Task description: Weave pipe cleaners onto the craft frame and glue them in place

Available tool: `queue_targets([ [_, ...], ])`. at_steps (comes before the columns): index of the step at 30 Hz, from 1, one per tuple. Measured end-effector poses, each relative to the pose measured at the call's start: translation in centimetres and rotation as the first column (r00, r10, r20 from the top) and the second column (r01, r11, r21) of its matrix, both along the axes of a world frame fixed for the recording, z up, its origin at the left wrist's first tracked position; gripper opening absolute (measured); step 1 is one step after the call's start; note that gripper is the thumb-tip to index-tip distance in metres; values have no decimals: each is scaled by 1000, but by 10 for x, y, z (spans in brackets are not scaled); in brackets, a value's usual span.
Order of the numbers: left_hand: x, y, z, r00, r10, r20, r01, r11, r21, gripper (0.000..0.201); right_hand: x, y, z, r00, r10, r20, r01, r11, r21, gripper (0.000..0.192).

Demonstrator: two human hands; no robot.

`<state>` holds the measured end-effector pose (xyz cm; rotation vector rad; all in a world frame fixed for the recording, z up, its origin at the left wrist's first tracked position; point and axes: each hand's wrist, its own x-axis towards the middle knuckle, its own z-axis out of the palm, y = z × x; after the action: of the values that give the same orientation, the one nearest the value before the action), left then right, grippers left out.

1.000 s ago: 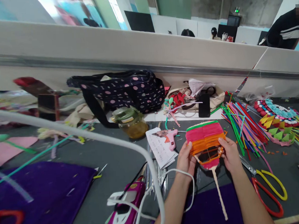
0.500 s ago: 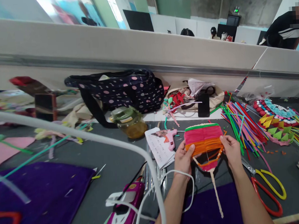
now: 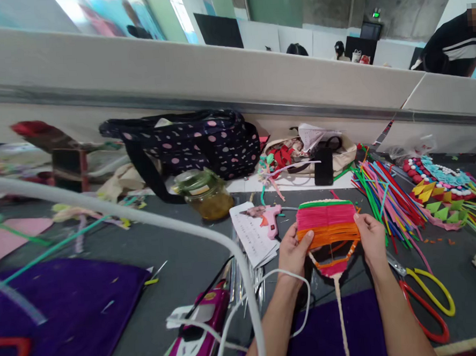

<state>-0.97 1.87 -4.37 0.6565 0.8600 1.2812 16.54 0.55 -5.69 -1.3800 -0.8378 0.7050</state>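
Note:
Between my two hands is a hand fan [image 3: 326, 221] made of pipe cleaners, banded green, pink and orange, with a pale stick handle pointing down toward me. A gap crosses its lower part, above a small pink section at the base. My left hand [image 3: 293, 252] pinches the left edge, thumb on the orange band. At the right edge, my right hand [image 3: 371, 237] grips the fan near the orange band's end. Scissors [image 3: 426, 301] with one yellow and one red handle lie right of my right forearm. A pink glue gun [image 3: 272, 221] rests on paper beyond my left hand.
Colourful pipe cleaners [image 3: 392, 201] lie in a bundle at right, beside a beaded, petalled piece [image 3: 440, 182]. A lidded glass jar [image 3: 204, 193] stands before a patterned bag [image 3: 195, 143]. A white tube [image 3: 143, 210] arches across the left foreground, over a magenta hair-straightener-like tool [image 3: 199, 331].
The fan has shifted slightly right, and its handle has swung a little to the left, now hanging straighter. Both hands keep their hold on its edges.

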Motion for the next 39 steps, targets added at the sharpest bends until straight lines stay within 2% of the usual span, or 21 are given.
queue_targets([
  [4, 0, 1, 0, 998, 14, 55, -15, 1000, 9, 56, -1, 0, 2, 999, 37, 32, -37, 999, 7, 44],
  [10, -1, 3, -1, 993, 26, 114, -24, 999, -23, 34, -6, -1, 4, 996, 89, 16, -89, 996, 1, 42],
  [18, -4, 8, -7, 990, 83, 110, -79, 996, -38, 31, -8, -3, 3, 990, 111, 89, -110, 994, -22, 41],
  [26, -9, 16, -6, 985, 101, 139, -92, 993, -70, 36, -13, -5, 9, 954, 268, -137, -262, 963, 65, 29],
  [29, -8, 19, -9, 987, 115, 115, -108, 992, -64, 34, -14, -3, 5, 962, 242, -129, -238, 970, 45, 33],
  [33, -4, 21, -13, 984, 149, 98, -147, 989, -24, 28, -12, 0, -2, 986, 163, -17, -163, 987, 12, 38],
  [36, -2, 19, -14, 982, 72, 172, -67, 997, -36, 28, -12, 4, -1, 991, 136, 18, -136, 991, 12, 42],
  [39, 0, 15, -16, 956, -127, 266, 162, 981, -111, 27, -11, 5, 8, 988, 140, 56, -142, 990, 18, 46],
])
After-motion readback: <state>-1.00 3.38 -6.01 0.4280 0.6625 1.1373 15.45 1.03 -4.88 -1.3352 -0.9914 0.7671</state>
